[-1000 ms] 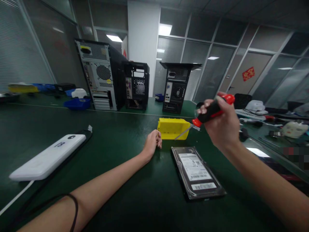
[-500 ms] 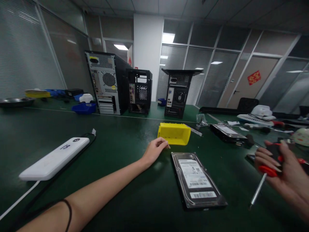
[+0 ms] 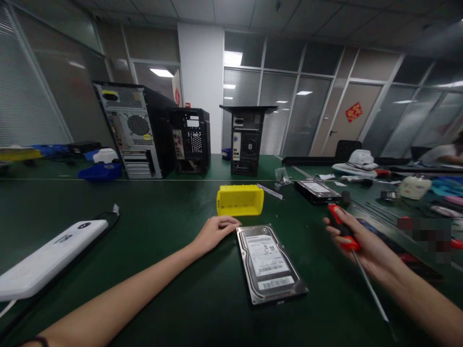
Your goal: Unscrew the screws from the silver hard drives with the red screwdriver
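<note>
Resting flat beside the hard drive, the left hand lies spread, steadying; right hand grips a screwdriver, tip pointing back.

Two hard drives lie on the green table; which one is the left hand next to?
The near hard drive, label up in front of the person, with the left hand at its top left corner. The other drive lies farther back, to the right of the yellow bin.

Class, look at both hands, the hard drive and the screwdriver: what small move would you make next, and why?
Probably swing the screwdriver tip round toward the hard drive. The right hand holds it beside the drive with the shaft pointing away, toward the person, while the left hand rests at the drive's far left corner.
</note>
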A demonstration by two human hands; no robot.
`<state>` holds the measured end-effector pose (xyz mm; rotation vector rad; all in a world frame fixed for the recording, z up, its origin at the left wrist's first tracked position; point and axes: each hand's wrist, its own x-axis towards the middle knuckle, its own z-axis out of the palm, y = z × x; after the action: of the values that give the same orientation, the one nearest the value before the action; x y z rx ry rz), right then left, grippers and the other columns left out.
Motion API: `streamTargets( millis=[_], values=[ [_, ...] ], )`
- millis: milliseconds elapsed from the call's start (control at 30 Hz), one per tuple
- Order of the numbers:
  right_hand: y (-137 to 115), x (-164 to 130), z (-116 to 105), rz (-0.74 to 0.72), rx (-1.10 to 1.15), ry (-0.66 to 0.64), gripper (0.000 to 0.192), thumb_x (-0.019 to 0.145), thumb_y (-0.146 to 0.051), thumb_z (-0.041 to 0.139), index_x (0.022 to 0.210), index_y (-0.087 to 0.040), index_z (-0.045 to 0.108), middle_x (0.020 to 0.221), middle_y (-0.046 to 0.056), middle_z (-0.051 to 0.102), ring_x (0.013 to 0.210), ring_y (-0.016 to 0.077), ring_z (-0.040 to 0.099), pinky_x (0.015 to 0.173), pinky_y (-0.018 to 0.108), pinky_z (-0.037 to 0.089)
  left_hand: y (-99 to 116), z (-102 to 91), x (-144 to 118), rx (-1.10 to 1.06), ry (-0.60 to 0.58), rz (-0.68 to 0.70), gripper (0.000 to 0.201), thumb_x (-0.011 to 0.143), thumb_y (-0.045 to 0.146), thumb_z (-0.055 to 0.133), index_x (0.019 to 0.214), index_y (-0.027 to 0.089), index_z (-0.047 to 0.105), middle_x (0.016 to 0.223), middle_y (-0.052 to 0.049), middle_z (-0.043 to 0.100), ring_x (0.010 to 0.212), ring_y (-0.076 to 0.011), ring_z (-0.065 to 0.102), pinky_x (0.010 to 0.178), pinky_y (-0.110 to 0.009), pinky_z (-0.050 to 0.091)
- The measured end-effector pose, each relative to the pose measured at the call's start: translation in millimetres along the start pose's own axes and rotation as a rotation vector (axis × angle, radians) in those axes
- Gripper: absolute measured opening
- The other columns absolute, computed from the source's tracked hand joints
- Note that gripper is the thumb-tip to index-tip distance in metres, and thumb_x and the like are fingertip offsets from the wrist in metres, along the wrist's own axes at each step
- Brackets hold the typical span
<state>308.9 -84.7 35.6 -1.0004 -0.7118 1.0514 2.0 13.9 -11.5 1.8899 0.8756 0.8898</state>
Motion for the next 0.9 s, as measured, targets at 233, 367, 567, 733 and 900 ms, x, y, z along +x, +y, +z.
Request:
streamTargets(
  millis=[233,367,567,733,900],
  values=[
    [13.3,23.9,-16.5,0.064,-0.424,0.186,0.049,0.076,-0.006,0.051,0.118,-0.026,0.036,0.098,0.005,0.049,0.065,0.0099,0.062,0.053,0.023,0.056,0.4,0.5,-0.4,0.014,-0.008,0.003,0.027,0.078,0.033,0.058,0.093,0.013,0.068,0.092,-0.009,0.071,0.084,-0.0204,0.066,0.075,-0.027,0.048],
    [19.7,36.9,-31.9,-0.064,-0.791,0.154,0.045,0.081,-0.016,0.052,0.124,-0.023,0.040,0.113,0.009,0.046,0.083,0.0144,0.060,0.061,0.029,0.056,-1.6,0.9,-0.2,0.020,0.009,0.008,0.025,0.078,0.033,0.058,0.091,0.014,0.069,0.094,-0.009,0.071,0.086,-0.0210,0.066,0.077,-0.028,0.048],
    [33.1,56.5,-56.0,-0.341,-1.382,0.123,0.031,0.087,-0.028,0.050,0.115,-0.016,0.052,0.123,0.010,0.048,0.107,0.0196,0.051,0.088,0.041,0.045,5.1,0.0,-1.0,0.037,-0.004,0.003,0.024,0.077,0.033,0.059,0.087,0.015,0.071,0.091,-0.008,0.072,0.082,-0.0199,0.065,0.073,-0.027,0.048],
    [42.3,63.2,-61.3,-0.497,-1.714,0.110,0.032,0.087,-0.030,0.048,0.117,-0.016,0.051,0.123,0.010,0.048,0.105,0.0190,0.052,0.088,0.041,0.045,14.8,-0.5,-2.3,0.098,-0.031,-0.034,0.027,0.075,0.038,0.061,0.089,0.017,0.071,0.089,-0.007,0.072,0.074,-0.0185,0.063,0.064,-0.025,0.045],
    [46.6,58.4,-60.5,-0.600,-1.935,0.061,0.037,0.081,-0.013,0.049,0.117,-0.020,0.054,0.133,0.011,0.038,0.107,0.0240,0.047,0.078,0.037,0.049,15.0,-0.5,-0.8,0.140,-0.027,-0.047,0.028,0.076,0.040,0.061,0.090,0.019,0.071,0.089,-0.005,0.071,0.070,-0.0177,0.061,0.060,-0.024,0.042]
  ],
)
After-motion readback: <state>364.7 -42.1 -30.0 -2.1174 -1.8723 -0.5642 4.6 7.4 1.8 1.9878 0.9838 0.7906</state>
